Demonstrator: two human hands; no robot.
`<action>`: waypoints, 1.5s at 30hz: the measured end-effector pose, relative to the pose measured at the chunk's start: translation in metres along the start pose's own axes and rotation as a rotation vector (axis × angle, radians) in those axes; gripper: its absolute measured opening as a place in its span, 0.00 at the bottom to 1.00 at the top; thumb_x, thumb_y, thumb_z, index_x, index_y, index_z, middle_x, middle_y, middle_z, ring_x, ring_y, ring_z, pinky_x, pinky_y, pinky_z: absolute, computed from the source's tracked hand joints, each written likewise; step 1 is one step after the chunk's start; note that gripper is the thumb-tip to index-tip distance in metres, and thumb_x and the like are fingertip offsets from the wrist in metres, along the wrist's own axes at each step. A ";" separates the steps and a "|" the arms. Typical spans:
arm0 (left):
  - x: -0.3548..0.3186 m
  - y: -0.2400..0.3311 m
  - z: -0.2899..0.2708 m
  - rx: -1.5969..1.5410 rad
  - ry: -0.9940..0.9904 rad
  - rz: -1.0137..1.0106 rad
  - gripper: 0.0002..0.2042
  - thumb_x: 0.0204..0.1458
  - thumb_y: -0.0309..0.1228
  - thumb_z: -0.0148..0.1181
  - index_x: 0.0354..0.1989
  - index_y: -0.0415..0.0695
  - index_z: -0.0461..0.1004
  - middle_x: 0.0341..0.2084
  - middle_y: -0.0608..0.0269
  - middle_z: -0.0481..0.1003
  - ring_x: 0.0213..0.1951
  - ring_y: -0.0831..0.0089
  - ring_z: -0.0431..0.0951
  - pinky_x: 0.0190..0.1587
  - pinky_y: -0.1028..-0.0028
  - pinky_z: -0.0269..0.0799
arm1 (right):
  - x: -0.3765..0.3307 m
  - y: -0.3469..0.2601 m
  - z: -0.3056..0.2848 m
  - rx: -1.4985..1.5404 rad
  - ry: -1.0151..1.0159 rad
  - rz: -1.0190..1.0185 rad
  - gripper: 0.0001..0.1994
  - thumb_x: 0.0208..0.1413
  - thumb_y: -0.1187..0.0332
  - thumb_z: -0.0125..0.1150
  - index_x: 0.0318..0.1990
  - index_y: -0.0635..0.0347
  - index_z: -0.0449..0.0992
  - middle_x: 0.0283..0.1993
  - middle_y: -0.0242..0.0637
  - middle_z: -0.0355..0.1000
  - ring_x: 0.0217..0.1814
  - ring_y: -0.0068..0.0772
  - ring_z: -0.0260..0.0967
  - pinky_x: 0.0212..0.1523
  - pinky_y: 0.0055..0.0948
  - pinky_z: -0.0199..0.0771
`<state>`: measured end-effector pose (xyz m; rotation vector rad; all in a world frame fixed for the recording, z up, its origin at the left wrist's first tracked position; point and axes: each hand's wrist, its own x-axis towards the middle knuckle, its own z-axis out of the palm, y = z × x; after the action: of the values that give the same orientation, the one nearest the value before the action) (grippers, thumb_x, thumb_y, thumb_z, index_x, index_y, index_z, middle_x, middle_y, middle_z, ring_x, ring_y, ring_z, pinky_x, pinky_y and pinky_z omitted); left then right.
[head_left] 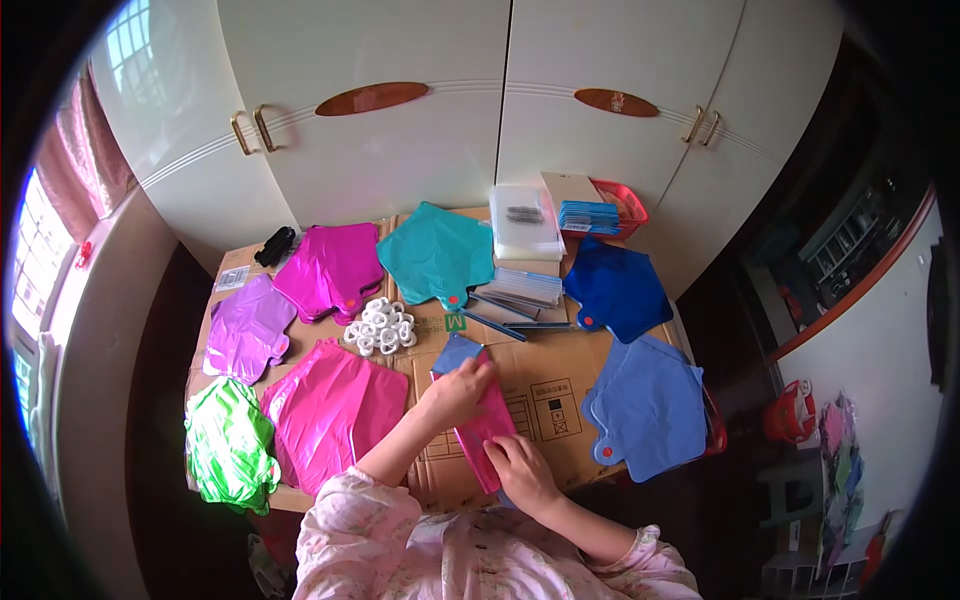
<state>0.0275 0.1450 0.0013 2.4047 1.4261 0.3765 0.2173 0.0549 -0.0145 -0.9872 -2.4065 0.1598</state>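
Observation:
A long, narrow folded pink foil sheet, apparently a flat foil balloon (487, 412), lies on the cardboard in front of me. A blue-grey foil piece (456, 352) shows at its far end. My left hand (460, 392) is closed over the strip's upper part, its fingers curled at the edge. Nearer to me, my right hand (522, 474) pinches the strip's lower part between thumb and fingers. To the left of my left forearm rests a stack of bright pink foil balloons (335, 410). What lies under my palms is hidden.
Around the cardboard tabletop (440, 480) lie flat foil stacks: green (228, 440), lilac (245, 325), magenta (328, 268), teal (435, 252), dark blue (618, 288) and light blue (650, 405). White rings (380, 327), clear packets (528, 287) and a red basket (625, 205) stand among them.

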 end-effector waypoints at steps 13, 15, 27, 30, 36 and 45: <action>-0.020 0.018 0.009 0.166 -0.052 0.033 0.28 0.46 0.30 0.55 0.59 0.39 0.64 0.33 0.48 0.72 0.28 0.56 0.79 0.30 0.63 0.76 | -0.003 0.001 0.009 -0.050 0.015 -0.025 0.15 0.48 0.72 0.53 0.45 0.67 0.74 0.49 0.44 0.67 0.56 0.42 0.65 0.55 0.33 0.70; -0.014 0.009 0.020 0.179 0.029 0.022 0.29 0.47 0.30 0.54 0.60 0.36 0.62 0.32 0.47 0.73 0.27 0.56 0.79 0.28 0.62 0.76 | -0.004 0.002 0.010 -0.049 0.014 -0.030 0.16 0.48 0.72 0.53 0.45 0.66 0.74 0.49 0.44 0.67 0.56 0.42 0.65 0.56 0.33 0.70; 0.022 0.011 0.004 0.163 -0.202 -0.272 0.32 0.49 0.27 0.46 0.64 0.28 0.51 0.22 0.47 0.78 0.24 0.54 0.80 0.24 0.61 0.76 | -0.004 0.002 0.009 -0.029 0.012 -0.004 0.15 0.49 0.74 0.54 0.45 0.64 0.75 0.50 0.43 0.69 0.57 0.43 0.66 0.55 0.35 0.72; 0.029 0.006 0.003 0.134 -0.210 -0.342 0.33 0.48 0.28 0.44 0.66 0.32 0.49 0.22 0.44 0.77 0.26 0.50 0.80 0.30 0.56 0.75 | -0.004 0.002 0.008 -0.063 -0.013 -0.027 0.16 0.48 0.72 0.53 0.46 0.66 0.74 0.50 0.44 0.67 0.58 0.42 0.64 0.57 0.33 0.69; 0.016 -0.001 0.000 0.053 0.136 -0.328 0.30 0.49 0.33 0.51 0.63 0.37 0.57 0.37 0.38 0.73 0.35 0.50 0.79 0.35 0.58 0.77 | -0.001 0.004 0.007 -0.015 -0.069 -0.010 0.18 0.50 0.74 0.50 0.50 0.68 0.71 0.56 0.45 0.66 0.60 0.44 0.63 0.60 0.36 0.66; -0.034 0.003 0.011 -1.134 0.576 -0.635 0.44 0.39 0.29 0.68 0.66 0.37 0.47 0.55 0.40 0.54 0.54 0.48 0.64 0.53 0.64 0.68 | 0.002 0.009 0.009 0.037 -0.133 -0.031 0.22 0.51 0.73 0.47 0.56 0.68 0.66 0.59 0.47 0.63 0.65 0.44 0.58 0.65 0.36 0.58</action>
<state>0.0184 0.1120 -0.0097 0.9193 1.4660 1.3149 0.2167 0.0637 -0.0243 -0.9493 -2.5283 0.2662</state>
